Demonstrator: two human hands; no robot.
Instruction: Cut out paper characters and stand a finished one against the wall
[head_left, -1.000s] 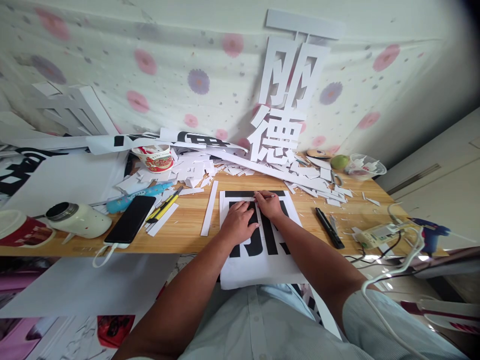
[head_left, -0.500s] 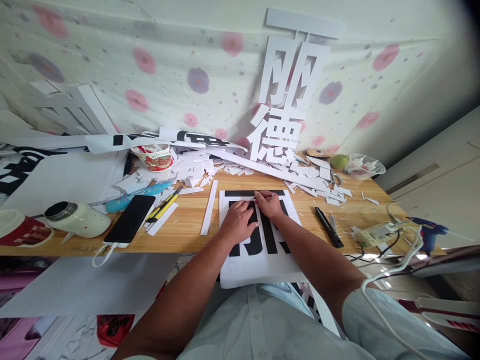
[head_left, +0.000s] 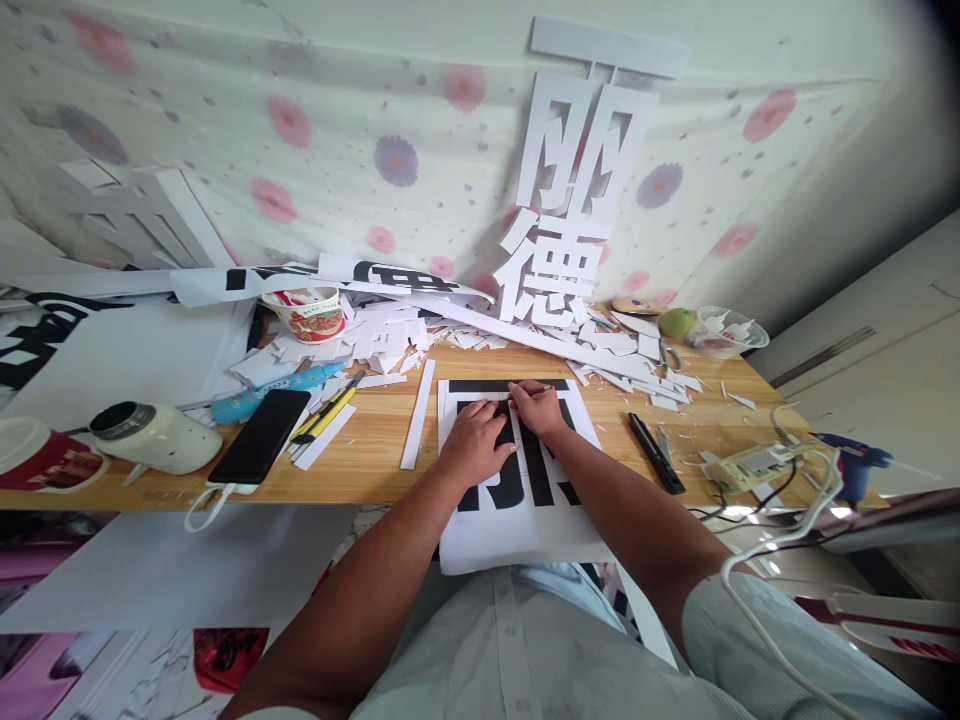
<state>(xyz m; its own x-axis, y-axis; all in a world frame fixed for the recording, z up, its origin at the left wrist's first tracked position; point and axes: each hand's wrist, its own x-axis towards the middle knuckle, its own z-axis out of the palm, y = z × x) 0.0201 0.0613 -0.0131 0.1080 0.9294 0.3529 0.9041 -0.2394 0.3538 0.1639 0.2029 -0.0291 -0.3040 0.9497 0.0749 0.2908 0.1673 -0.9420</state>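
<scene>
Resting left hand (head_left: 478,440) spread on printed paper (head_left: 525,480) at near edge of table (head_left: 375,440); pinching slim tool (head_left: 553,388), of unclear kind, in right hand (head_left: 535,406) just beside. Might skew printed paper by easing left pressure, given overhanging near end.

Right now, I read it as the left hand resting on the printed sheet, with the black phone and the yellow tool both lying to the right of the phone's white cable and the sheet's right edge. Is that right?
Not quite: the black phone and yellow tool lie left of the printed sheet, as the head view shows. The left hand does rest on the sheet.
</scene>
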